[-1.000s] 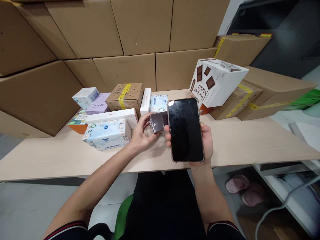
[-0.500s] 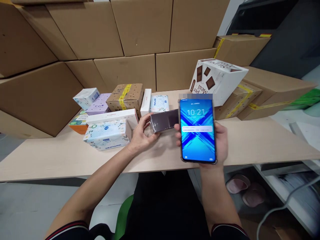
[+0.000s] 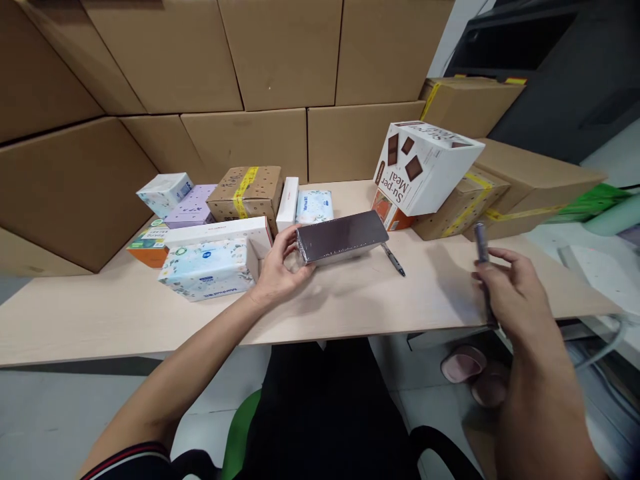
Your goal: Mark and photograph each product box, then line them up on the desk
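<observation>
My left hand (image 3: 284,268) grips the left end of a dark, film-wrapped box (image 3: 343,237), held tilted just over the table. At the right, my right hand (image 3: 517,290) is closed on a phone (image 3: 483,263), turned edge-on so its screen is hidden; hand and phone are a little blurred. A pen (image 3: 394,260) lies on the table by the box's right end. Left of my left hand sits a floral tissue pack (image 3: 210,267), with a long white box (image 3: 220,230) behind it.
Along the back stand a taped brown box (image 3: 247,193), a purple box (image 3: 191,207) and a smaller tissue pack (image 3: 314,205). A white Su-per Meal box (image 3: 425,167) leans at right on an orange box (image 3: 390,210). Large cartons (image 3: 275,57) wall the back. Slippers (image 3: 464,365) lie below.
My right hand has swung right and turned the phone from screen-facing to edge-on. The pen and orange box now show. My left hand still holds the dark box in nearly the same place.
</observation>
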`<state>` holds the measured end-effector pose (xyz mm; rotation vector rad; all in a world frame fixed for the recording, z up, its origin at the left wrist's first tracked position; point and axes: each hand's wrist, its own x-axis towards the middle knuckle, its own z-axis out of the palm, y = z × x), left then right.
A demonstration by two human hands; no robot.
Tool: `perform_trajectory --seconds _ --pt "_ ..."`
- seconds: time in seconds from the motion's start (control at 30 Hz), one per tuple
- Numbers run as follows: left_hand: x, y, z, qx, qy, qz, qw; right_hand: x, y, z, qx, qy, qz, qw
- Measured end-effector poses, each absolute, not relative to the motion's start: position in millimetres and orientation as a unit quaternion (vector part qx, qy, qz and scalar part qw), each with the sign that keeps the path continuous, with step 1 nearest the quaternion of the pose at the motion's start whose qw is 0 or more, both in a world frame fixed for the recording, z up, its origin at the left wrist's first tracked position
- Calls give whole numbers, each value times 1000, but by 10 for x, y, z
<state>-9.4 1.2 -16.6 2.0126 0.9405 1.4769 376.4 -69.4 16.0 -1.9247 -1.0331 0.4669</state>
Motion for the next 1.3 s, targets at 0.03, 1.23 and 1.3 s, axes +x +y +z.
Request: perform_trajectory --seconds 0.03,1.23,1.3 --pt "-93 7 -163 732 344 538 237 3834 -674 110 -802 -453 126 368" --pt "-158 -40 -40 664 277 551 423 2707 -800 259 -531 -652 332 428" --pt "-147 -29 -47 652 268 565 429 2747 -779 307 -534 -611 326 485"
